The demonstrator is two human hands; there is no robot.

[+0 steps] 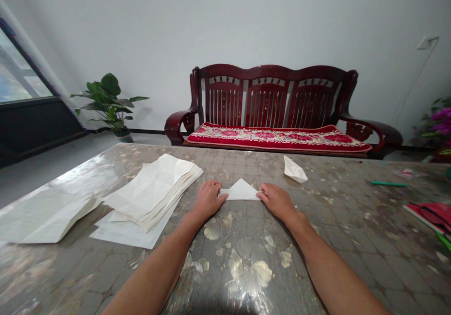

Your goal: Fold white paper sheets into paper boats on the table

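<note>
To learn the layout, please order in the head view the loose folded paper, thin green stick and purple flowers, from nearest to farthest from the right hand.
From the right hand:
1. Loose folded paper: just beyond it.
2. Thin green stick: farther right, on the table.
3. Purple flowers: far right, past the table.

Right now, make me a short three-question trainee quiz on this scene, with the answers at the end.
1. What do the left hand and right hand hold between them?
2. True or false: the paper stack lies to the right of both hands.
3. What covers the seat of the wooden bench? A) newspapers B) a red patterned cover C) plain blue cushions

Key:
1. Folded paper.
2. False; the paper stack lies to their left.
3. B.
</note>
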